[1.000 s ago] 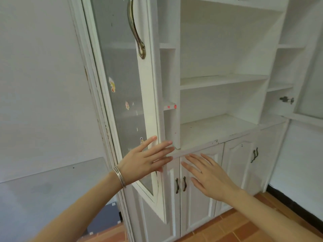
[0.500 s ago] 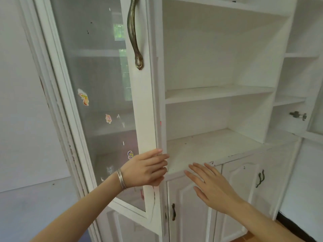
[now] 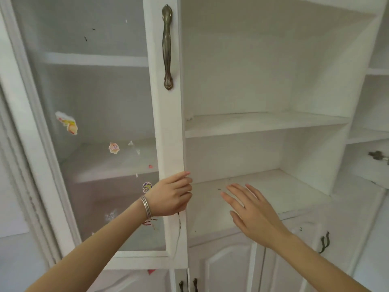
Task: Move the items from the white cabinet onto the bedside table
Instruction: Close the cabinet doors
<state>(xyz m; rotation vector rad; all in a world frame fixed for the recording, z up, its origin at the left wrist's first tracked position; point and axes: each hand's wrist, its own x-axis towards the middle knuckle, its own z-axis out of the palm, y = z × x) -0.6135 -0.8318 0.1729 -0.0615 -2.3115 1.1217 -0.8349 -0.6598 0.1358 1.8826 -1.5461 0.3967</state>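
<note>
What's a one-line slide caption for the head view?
Left hand grips the glass cabinet door's edge; right hand hovers open before the bare white shelves.

The glass door stood left of the white cabinet's open shelves. The handle hung on the door's right stile, above the left hand, which wrapped that stile's edge. Stickers sat on the glass left of the stile. The right hand hovered right of the door, before the lowest open shelf, touching nothing. Lower doors lay beneath that shelf.
</note>
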